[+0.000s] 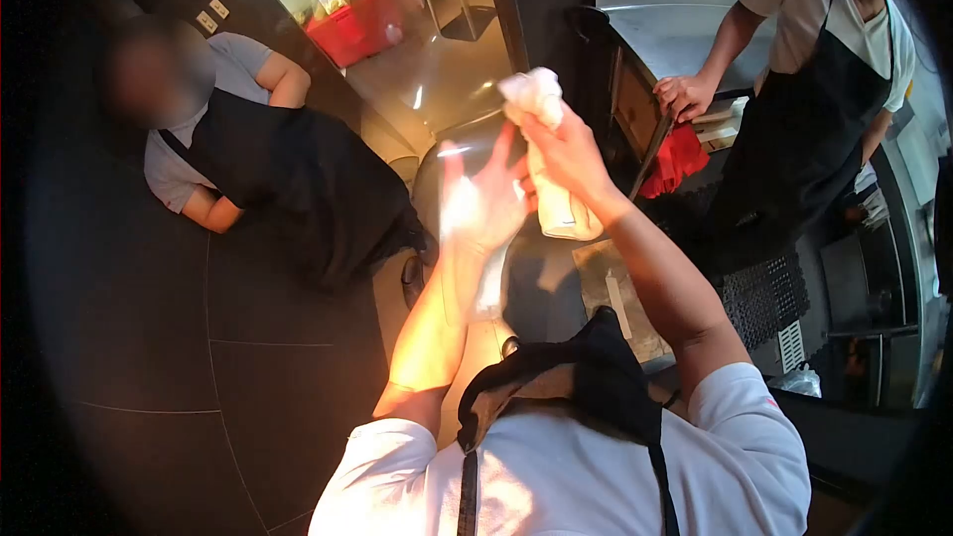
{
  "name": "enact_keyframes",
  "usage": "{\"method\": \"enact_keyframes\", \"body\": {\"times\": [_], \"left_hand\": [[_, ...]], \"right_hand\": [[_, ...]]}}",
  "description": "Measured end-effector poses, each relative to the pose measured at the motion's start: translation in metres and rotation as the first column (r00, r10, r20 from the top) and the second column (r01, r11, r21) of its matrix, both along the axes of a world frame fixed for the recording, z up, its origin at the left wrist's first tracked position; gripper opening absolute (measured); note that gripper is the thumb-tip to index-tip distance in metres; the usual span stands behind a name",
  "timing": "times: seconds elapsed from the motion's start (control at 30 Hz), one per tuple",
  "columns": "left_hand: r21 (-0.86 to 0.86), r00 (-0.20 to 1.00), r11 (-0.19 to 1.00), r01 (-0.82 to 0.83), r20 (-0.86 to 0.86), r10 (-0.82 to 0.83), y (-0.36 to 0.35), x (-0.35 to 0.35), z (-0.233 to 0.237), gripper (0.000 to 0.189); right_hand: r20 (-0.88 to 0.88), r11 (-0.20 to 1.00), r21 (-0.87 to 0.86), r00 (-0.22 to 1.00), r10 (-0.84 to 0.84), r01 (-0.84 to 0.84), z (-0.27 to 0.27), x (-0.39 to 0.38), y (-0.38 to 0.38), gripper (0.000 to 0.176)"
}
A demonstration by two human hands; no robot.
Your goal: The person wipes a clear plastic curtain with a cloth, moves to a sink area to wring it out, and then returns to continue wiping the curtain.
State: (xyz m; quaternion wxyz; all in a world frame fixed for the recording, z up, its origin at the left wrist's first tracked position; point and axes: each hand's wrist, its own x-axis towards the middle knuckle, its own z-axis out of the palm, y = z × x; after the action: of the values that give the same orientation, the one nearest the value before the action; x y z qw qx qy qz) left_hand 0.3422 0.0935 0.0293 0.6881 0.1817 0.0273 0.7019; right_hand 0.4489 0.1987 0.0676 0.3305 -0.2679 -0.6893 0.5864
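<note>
My left hand [481, 201] is raised in front of me in bright light, supporting a clear plastic panel [475, 283] whose edges show only faintly. Its fingers point up, and I see part of the hand through the panel. Close on its right, my right hand [566, 154] grips a bunched white cloth [558, 208], with one end sticking out above the fingers and the rest hanging below. The cloth is at the panel's upper right; glare hides whether they touch.
A person in a black apron [298, 179] is at the left. Another person at the right [804, 129] holds a long handle, near a red cloth [677, 161] and a steel counter [685, 35]. A red bin [352, 32] lies beyond. Black mats [759, 303] cover some floor.
</note>
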Motion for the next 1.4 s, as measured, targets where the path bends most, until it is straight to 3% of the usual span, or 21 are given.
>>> {"method": "enact_keyframes", "body": {"times": [0.07,0.1,0.2,0.27,0.3,0.43,0.5,0.53,0.6,0.67,0.7,0.73,0.77,0.83,0.93,0.97,1.1,1.17,1.3,1.33,1.4], "left_hand": [[-0.164,0.983,0.97,-0.179,-0.061,0.171,-0.003,0.01,-0.01,0.089],[-0.213,0.973,0.953,-0.213,-0.132,0.188,0.0,0.004,-0.039,0.085],[-0.228,0.948,0.944,-0.24,-0.264,0.177,-0.005,-0.005,-0.044,0.087],[0.058,0.991,0.997,-0.05,-0.123,0.057,-0.014,-0.015,-0.031,0.102],[0.305,0.998,0.95,0.063,-0.029,-0.056,0.001,-0.033,-0.048,0.106],[-0.209,0.997,0.975,-0.075,-0.017,0.073,0.001,-0.002,-0.025,0.107],[-0.2,0.967,0.964,-0.173,-0.222,0.127,-0.002,0.004,-0.023,0.102],[-0.343,0.992,0.931,-0.125,-0.071,0.107,0.007,-0.014,-0.027,0.086],[-0.215,0.894,0.96,-0.18,-0.443,0.069,-0.009,-0.028,-0.04,0.084],[-0.24,0.911,0.965,-0.109,-0.412,0.0,-0.003,-0.035,-0.037,0.093],[-0.288,0.985,0.949,0.131,-0.074,-0.158,0.0,-0.031,-0.01,0.1],[-0.175,0.967,0.965,0.194,-0.132,-0.218,-0.005,-0.028,0.012,0.103],[-0.065,0.942,0.963,0.262,-0.199,-0.27,-0.009,-0.029,0.025,0.105],[-0.008,0.981,0.998,0.06,-0.185,-0.061,-0.015,-0.016,0.02,0.102],[-0.222,0.971,0.964,-0.146,0.155,0.183,-0.013,0.013,-0.018,0.1],[-0.184,0.724,0.74,-0.647,-0.454,0.52,-0.004,0.023,-0.001,0.101],[-0.148,0.959,0.949,-0.279,-0.097,0.267,-0.024,-0.001,-0.014,0.1],[-0.048,0.958,0.986,-0.158,0.235,0.165,-0.021,0.002,-0.008,0.097],[-0.137,0.82,0.835,-0.533,-0.326,0.47,0.002,-0.002,-0.014,0.097],[-0.142,0.878,0.879,-0.456,-0.233,0.418,0.003,-0.011,-0.016,0.098],[-0.108,0.945,0.939,-0.327,-0.019,0.327,-0.003,-0.015,-0.013,0.102]], "right_hand": [[0.043,0.997,-0.01,0.996,0.073,-0.072,-0.021,-0.021,-0.018,0.041],[0.101,0.868,0.481,0.976,-0.192,0.121,-0.053,-0.029,-0.042,0.046],[0.018,0.827,0.559,0.998,0.062,-0.061,-0.062,-0.001,-0.071,0.058],[0.198,0.797,0.574,0.976,0.088,-0.188,-0.083,0.011,-0.062,0.062],[0.146,0.794,0.608,0.986,-0.085,-0.022,-0.079,0.005,-0.049,0.054],[0.089,0.999,0.032,0.996,0.022,-0.025,-0.018,0.0,-0.052,0.039],[-0.104,0.78,0.625,0.994,0.044,0.03,-0.062,-0.008,-0.086,0.047],[-0.054,0.729,0.681,0.987,0.151,-0.075,-0.061,0.001,-0.092,0.054],[0.118,0.631,0.753,0.982,0.148,-0.186,-0.053,0.021,-0.082,0.058],[0.008,0.92,0.39,1.0,0.028,-0.028,-0.048,0.013,-0.054,0.051],[0.049,0.994,0.013,0.993,0.105,-0.105,-0.033,0.012,-0.036,0.043],[0.075,0.928,-0.363,0.99,0.12,-0.084,-0.018,0.011,-0.018,0.036],[-0.164,1.0,0.02,0.986,0.016,-0.013,-0.048,-0.008,0.006,0.036],[-0.244,1.0,-0.007,0.97,0.011,-0.014,-0.027,-0.02,0.009,0.039],[0.184,0.987,0.11,0.978,0.094,-0.115,-0.007,-0.021,-0.023,0.047],[0.086,0.935,0.352,0.996,0.015,-0.044,-0.044,-0.027,-0.041,0.048],[0.173,0.684,0.699,0.977,0.123,-0.209,-0.055,0.009,-0.069,0.056],[0.213,0.857,0.502,0.977,0.013,-0.121,-0.048,-0.003,-0.031,0.052],[0.057,0.92,0.391,0.998,-0.037,0.011,-0.055,-0.02,-0.059,0.048],[-0.187,0.815,0.573,0.982,0.036,0.08,-0.052,-0.015,-0.077,0.048],[-0.172,0.68,0.733,0.967,0.188,-0.001,-0.048,-0.003,-0.08,0.053]]}}
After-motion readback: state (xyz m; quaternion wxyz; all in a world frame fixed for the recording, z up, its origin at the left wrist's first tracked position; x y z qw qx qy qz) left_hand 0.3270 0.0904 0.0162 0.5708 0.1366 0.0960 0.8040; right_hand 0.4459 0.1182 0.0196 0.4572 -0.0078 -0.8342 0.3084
